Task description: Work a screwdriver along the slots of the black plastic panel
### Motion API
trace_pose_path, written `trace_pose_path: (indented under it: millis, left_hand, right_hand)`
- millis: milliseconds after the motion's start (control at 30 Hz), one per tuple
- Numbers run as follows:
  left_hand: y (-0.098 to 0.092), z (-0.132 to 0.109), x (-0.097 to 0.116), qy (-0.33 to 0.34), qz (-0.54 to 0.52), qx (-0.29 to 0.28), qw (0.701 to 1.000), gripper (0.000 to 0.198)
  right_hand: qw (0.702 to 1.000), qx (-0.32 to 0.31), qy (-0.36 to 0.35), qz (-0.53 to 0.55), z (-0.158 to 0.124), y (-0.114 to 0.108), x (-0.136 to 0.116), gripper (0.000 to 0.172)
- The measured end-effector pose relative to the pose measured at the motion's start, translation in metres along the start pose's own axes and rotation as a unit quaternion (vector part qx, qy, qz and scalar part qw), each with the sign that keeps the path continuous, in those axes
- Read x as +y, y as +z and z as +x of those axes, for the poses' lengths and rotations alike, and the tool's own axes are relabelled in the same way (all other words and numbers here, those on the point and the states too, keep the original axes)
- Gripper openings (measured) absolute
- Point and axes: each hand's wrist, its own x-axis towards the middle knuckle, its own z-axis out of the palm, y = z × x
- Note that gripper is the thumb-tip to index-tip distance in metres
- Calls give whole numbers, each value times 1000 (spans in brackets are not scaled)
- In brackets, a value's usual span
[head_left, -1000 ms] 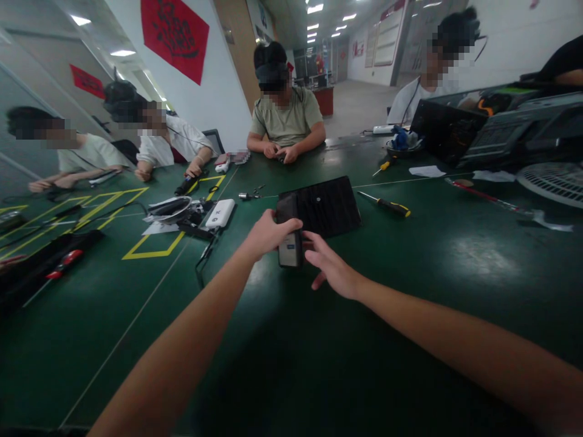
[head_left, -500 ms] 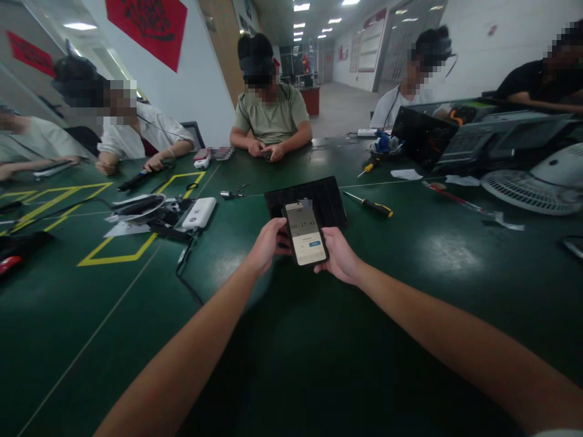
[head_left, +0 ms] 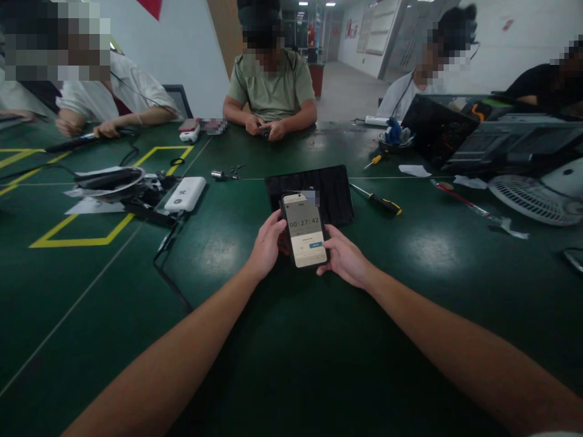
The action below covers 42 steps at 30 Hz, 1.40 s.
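Observation:
A smartphone [head_left: 306, 243] with a lit screen is held above the green table [head_left: 291, 340], tilted toward me. Large digits reading 00:27:42 stand over a pale pop-up with a blue button. My left hand [head_left: 268, 246] grips its left edge, thumb along the side and fingers partly hidden behind. On the other side my right hand [head_left: 346, 258] holds the lower right edge, its thumb at the screen by the blue button. Just behind the phone lies a black flat panel or case [head_left: 334, 191], partly covered by it.
A yellow-black screwdriver [head_left: 385, 204] lies right of the black panel. To the left are a white power bank [head_left: 186, 194] with a cable and a cluttered round tray [head_left: 109, 182]. A white fan [head_left: 542, 191] and computer casing [head_left: 487, 142] stand at right. Several people sit around the table.
The camera view has tilted down and shifted slightly. My right thumb has moved onto the screen near the blue button. Both hands keep hold of the phone.

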Motion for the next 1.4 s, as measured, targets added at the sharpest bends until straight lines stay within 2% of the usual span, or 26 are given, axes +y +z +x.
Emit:
trace_pose_path:
  millis: [200,400,700,967,1200,1400]
  left_hand:
    - [0,-1,1,6,3,-9,1000,65]
    - [1,-4,4,16,17,-13,1000,69]
    - [-2,-5,3,37,33,-10,999,70]
    - [0,-7,9,34,24,-1,999,64]
    - [-2,-4,4,26,18,11,999,66]
    - [1,-6,11,27,28,16,999,60]
  right_hand:
    - [999,29,-2,-23,1,1,4,46]
    - [998,-8,-34,-58,5,-8,14,39]
    - [996,-9,-48,-74,8,-12,19,45]
    - [996,-5,-50,-75,4,-9,14,46]
    - [996,-2,-57,-64,1,-2,11,41]
    - [996,-10,-61,-58,0,-4,12,46]
